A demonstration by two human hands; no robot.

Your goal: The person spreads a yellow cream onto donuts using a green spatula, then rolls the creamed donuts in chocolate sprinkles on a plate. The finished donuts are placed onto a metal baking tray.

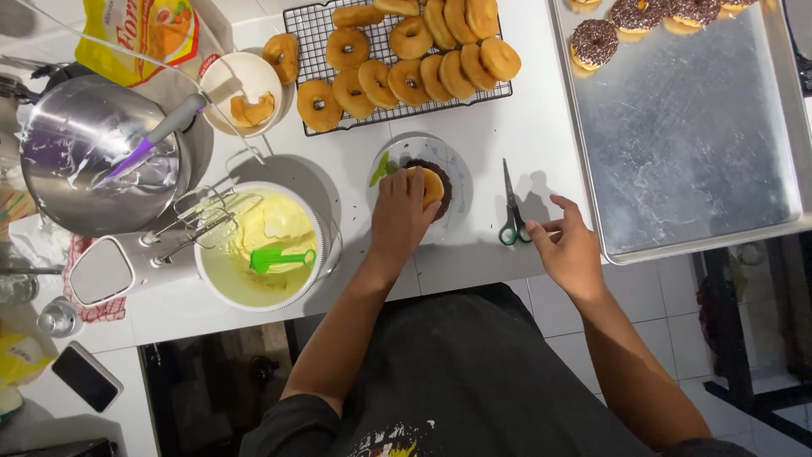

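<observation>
Overhead, looking down on a white counter [524,135], a person in a dark shirt works with both bare hands. The left hand [401,213] has its fingers closed around a plain golden doughnut [430,184], pressing it top-down into a small bowl [448,156] of dark chocolate sprinkles near the middle of the counter, seemingly so the sprinkles stick to its top. A green utensil [381,169] leans on the bowl's left rim. The right hand [568,247] rests on the counter edge with fingers loosely spread and holding nothing, its fingertips just beside a pair of green-handled scissors [512,216] lying to the bowl's right.

Far from the person, a black wire rack [298,34] holds many plain doughnuts in rows. At far right, a large metal tray [694,144] has a few sprinkle-coated doughnuts [595,42] lined along its far edge, leaving the rest bare. At left, a white bowl of pale yellow cream [262,250] holds a green spatula [283,258], with a hand mixer [152,250] beside it and a steel mixing bowl [93,161] beyond.
</observation>
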